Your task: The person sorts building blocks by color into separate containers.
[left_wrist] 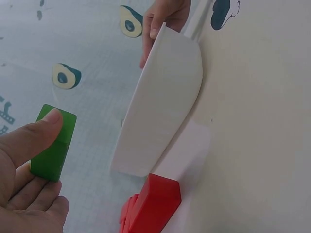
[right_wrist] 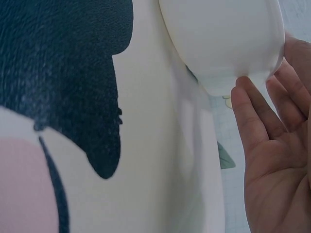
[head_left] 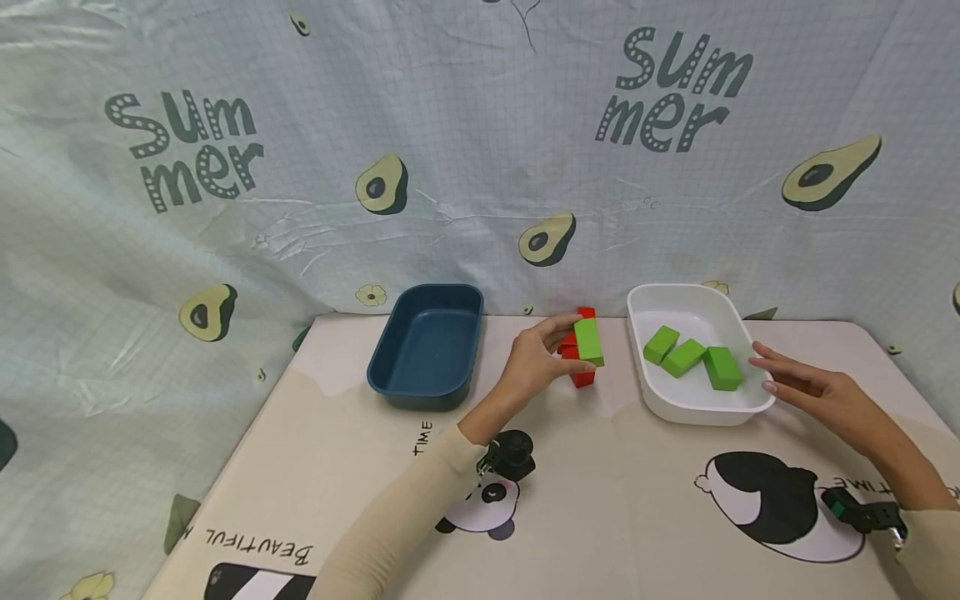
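My left hand (head_left: pixel 531 360) pinches a green block (head_left: pixel 589 342) between thumb and fingers, raised over several red blocks (head_left: pixel 582 379) on the table. In the left wrist view the thumb lies across the face of the green block (left_wrist: pixel 52 150), and the red blocks (left_wrist: pixel 156 204) sit below, apart from it. Three more green blocks (head_left: pixel 723 369) lie in a white tray (head_left: pixel 697 414). Beside that tray's right wall is my right hand (head_left: pixel 836 404), its fingers extended. In the right wrist view its fingertips meet the edge of the white tray (right_wrist: pixel 228 39).
A dark blue tray (head_left: pixel 423 402) stands at the back left of the table, with nothing in it. Behind both trays hangs a patterned curtain (head_left: pixel 465 242), close to the table's back edge. Printed figures cover parts of the tablecloth (head_left: pixel 600 500).
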Demonstrator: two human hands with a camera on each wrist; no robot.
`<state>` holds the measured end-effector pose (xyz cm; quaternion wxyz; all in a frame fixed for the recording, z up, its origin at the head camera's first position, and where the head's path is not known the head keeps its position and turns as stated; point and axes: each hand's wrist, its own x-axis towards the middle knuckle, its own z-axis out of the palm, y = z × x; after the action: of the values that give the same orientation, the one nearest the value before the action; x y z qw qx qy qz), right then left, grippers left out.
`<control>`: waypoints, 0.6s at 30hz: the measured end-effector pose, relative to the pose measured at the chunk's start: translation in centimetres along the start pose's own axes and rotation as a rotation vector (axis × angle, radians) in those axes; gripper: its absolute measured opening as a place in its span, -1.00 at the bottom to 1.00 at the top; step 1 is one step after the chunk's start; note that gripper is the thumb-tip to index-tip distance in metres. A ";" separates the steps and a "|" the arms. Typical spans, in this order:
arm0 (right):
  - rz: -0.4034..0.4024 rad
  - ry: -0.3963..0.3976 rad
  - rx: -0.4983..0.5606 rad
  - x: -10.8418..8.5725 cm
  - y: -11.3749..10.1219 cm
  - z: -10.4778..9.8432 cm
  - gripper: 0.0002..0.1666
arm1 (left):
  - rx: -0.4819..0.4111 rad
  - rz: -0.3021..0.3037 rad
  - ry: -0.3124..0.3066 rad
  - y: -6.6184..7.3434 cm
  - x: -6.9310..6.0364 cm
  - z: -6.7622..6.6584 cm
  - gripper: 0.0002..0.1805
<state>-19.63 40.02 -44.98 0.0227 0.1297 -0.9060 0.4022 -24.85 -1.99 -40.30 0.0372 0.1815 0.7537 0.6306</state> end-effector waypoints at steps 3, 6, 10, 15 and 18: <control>-0.001 -0.001 0.001 0.0 0.0 0.0 -0.40 | -0.026 0.005 -0.005 -0.1 0.0 0.1 -0.23; 0.002 -0.003 0.001 0.0 0.1 0.0 -0.39 | -0.037 0.014 -0.009 -0.2 0.0 0.3 -0.24; 0.003 -0.006 0.004 0.0 0.2 0.0 -0.39 | -0.027 0.013 -0.011 -0.1 0.1 0.5 -0.25; 0.007 -0.008 0.008 0.0 0.2 -0.1 -0.39 | -0.015 0.018 -0.016 0.2 0.1 0.8 -0.25; 0.014 -0.009 0.004 -0.1 0.1 0.0 -0.39 | -0.007 0.031 -0.018 0.3 0.1 1.0 -0.25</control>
<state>-19.60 40.12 -45.05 0.0159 0.1252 -0.9063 0.4034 -24.54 -1.02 -40.17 0.0349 0.1989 0.7483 0.6318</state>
